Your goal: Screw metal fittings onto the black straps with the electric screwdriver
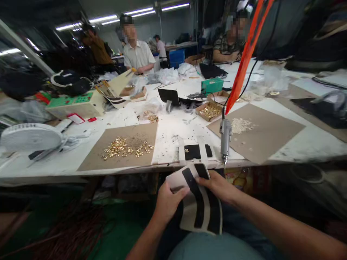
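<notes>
A beige panel with dark curved stripes [189,213] is held over my lap, just below the table's front edge. My left hand [169,200] grips its left side, thumb lying on the face and fingers hidden behind. On the upper right edge, my right hand [217,184] is closed with the thumb on a dark stripe. Beyond the panel, a small black piece with a gold fitting [193,152] lies between pale straps at the table edge. To its right hangs a silver electric screwdriver [225,139], tip downward, touched by neither hand.
Gold metal fittings [119,146] are spread over a brown board [92,159] on the left. Small pale pieces [240,125] lie on another board [276,133] at right. An orange strap [245,54] hangs above the screwdriver. Co-workers [138,54] sit across the white table [169,133].
</notes>
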Action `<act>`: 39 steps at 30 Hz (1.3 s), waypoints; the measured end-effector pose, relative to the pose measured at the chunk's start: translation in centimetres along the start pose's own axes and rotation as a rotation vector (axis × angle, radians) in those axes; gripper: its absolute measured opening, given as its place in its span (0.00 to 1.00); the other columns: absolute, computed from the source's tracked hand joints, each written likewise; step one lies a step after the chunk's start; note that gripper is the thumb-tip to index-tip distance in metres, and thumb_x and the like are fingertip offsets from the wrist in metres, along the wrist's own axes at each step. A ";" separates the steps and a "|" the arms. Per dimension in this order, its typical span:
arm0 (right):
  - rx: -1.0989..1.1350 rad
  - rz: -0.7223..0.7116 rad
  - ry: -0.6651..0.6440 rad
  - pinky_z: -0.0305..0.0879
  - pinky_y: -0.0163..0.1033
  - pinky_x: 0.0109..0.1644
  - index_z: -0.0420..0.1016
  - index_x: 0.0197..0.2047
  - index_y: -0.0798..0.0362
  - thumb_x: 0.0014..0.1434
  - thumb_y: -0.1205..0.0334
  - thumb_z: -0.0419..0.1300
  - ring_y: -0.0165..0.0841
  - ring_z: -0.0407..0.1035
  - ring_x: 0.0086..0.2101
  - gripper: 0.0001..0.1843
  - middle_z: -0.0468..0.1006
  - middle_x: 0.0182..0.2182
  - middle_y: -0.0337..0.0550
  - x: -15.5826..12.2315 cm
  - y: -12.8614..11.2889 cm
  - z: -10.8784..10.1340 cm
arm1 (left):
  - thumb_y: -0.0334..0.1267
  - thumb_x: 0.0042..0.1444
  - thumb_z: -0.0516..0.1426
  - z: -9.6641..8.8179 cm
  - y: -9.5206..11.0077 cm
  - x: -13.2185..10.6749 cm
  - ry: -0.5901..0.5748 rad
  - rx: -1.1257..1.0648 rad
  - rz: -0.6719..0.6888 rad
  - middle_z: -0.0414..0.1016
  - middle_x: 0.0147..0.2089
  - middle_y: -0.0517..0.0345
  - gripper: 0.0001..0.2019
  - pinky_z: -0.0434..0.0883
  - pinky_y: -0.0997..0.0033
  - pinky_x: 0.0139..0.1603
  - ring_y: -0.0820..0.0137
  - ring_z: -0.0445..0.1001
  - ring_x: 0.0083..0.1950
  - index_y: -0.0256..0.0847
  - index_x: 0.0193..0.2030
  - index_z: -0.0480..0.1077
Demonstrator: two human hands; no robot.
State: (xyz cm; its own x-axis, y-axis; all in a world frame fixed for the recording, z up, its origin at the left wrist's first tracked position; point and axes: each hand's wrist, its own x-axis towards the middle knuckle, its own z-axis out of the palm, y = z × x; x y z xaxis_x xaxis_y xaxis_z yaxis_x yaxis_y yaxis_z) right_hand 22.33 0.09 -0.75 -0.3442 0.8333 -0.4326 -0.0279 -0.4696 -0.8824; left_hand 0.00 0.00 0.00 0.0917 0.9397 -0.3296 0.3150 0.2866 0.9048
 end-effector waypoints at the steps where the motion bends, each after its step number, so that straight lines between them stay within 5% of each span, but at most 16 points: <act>1: -0.057 -0.028 0.058 0.72 0.47 0.53 0.80 0.50 0.58 0.61 0.42 0.65 0.47 0.77 0.48 0.27 0.82 0.47 0.48 0.0 -0.5 0.0 | 0.50 0.49 0.68 0.2 0.5 0.6 0.012 0.007 -0.012 0.82 0.48 0.49 0.30 0.76 0.67 0.47 0.60 0.80 0.47 0.31 0.53 0.74; 7: -0.406 -0.212 0.352 0.71 0.40 0.45 0.81 0.44 0.54 0.62 0.45 0.64 0.40 0.78 0.42 0.20 0.83 0.42 0.44 3.1 -4.0 -0.5 | 0.43 0.50 0.68 0.1 3.9 5.9 0.078 0.035 0.114 0.82 0.49 0.55 0.22 0.75 0.68 0.52 0.63 0.80 0.50 0.37 0.51 0.78; 15: -0.998 -0.170 0.600 0.62 0.40 0.39 0.80 0.40 0.50 0.65 0.45 0.58 0.40 0.76 0.38 0.18 0.81 0.35 0.43 8.9 -5.8 -2.2 | 0.40 0.50 0.68 -0.4 5.0 12.7 0.087 0.137 0.159 0.83 0.44 0.59 0.17 0.74 0.70 0.46 0.66 0.81 0.45 0.40 0.47 0.80; 39: -1.200 0.084 0.601 0.58 0.42 0.40 0.75 0.35 0.52 0.65 0.43 0.56 0.42 0.75 0.38 0.20 0.80 0.34 0.44 10.5 -7.0 -1.9 | 0.38 0.52 0.65 -0.2 4.6 15.1 0.008 0.131 0.081 0.82 0.42 0.62 0.14 0.73 0.70 0.44 0.68 0.80 0.41 0.42 0.46 0.79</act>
State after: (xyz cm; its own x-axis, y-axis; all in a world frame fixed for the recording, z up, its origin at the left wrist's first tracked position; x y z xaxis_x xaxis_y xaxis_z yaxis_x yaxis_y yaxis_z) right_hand 20.66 12.66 0.51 0.1663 0.9581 -0.2332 0.9128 -0.2390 -0.3310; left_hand 2.66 15.53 -0.74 0.1146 0.9603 -0.2544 0.4270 0.1836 0.8854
